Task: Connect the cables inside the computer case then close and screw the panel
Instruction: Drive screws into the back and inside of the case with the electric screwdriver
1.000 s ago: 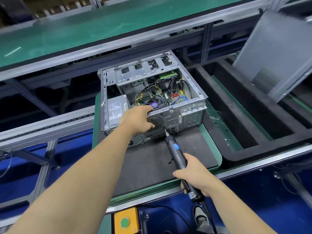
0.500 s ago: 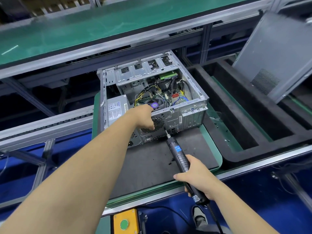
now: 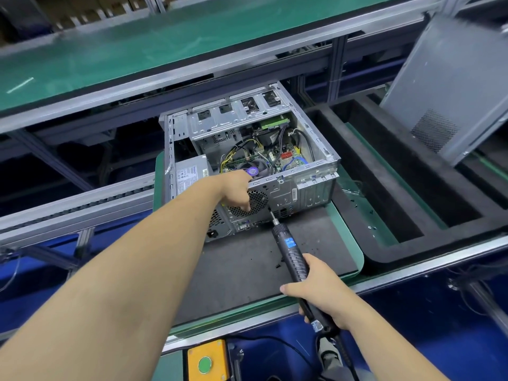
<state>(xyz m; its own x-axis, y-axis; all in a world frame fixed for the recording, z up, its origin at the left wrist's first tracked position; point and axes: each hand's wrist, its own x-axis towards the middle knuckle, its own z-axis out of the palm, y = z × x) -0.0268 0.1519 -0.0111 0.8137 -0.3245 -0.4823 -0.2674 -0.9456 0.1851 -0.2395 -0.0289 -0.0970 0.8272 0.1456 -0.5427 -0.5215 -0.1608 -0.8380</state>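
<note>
Left hand (image 3: pixel 237 191): arm outstretched, fingers curled downward. Right hand (image 3: pixel 321 291): fist-closed grip, forearm angled inward.

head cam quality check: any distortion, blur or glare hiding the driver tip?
Head view: wide-angle bowing bends the conveyor rails; corners smear, leaning side panel soft; centre sharp, screwdriver bit readable against the computer case; lighting even, no glare; left hand shades the fan grille.

Stood on a dark mat (image 3: pixel 247 270) over a green tray (image 3: pixel 354 243), flanked by aluminium rails (image 3: pixel 68 204). Ran a green conveyor belt (image 3: pixel 165 42) behind, black foam trays (image 3: pixel 398 204) to the right. Sat low, a yellow box (image 3: pixel 209 358) with a green button (image 3: pixel 204 364). Lit evenly, blue floor (image 3: pixel 439 312) beneath.
</note>
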